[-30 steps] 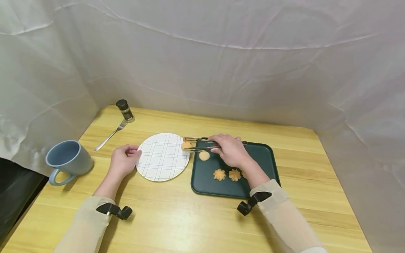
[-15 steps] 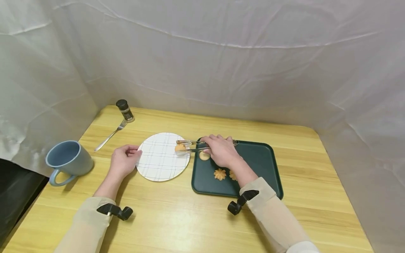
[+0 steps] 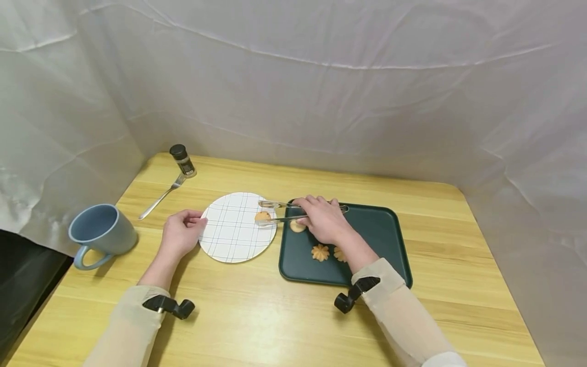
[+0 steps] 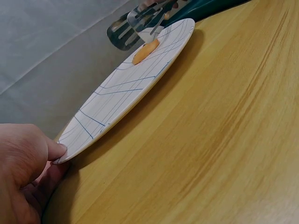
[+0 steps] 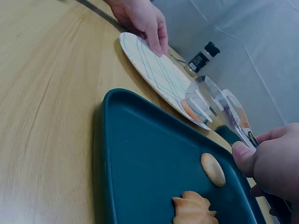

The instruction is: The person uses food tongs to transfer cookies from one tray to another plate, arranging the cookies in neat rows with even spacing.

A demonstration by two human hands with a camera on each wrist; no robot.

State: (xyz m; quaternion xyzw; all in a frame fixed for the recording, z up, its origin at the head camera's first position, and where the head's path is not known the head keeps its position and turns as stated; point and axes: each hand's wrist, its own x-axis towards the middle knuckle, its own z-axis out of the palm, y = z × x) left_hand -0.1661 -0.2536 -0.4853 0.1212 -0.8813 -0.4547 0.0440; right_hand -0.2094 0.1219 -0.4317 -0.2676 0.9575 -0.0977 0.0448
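Observation:
My left hand pinches the left rim of a round white plate with blue lines, thumb on top in the left wrist view. My right hand grips metal tongs that reach left over the plate. Between and under their spread ends, a golden cookie lies flat near the plate's right side, as the left wrist view shows the cookie. Below my right hand is a dark green tray holding a smooth round cookie and flower-shaped cookies, partly hidden by my wrist.
A blue mug stands at the left table edge. Behind it lie a fork and, standing by its tines, a black-capped seasoning jar. A pale cloth hangs along the back and sides of the wooden table.
My right hand has moved left with the tongs, bringing the cookie from the plate's right edge further onto it. The tongs have since spread and let go of the cookie. My left hand stays put.

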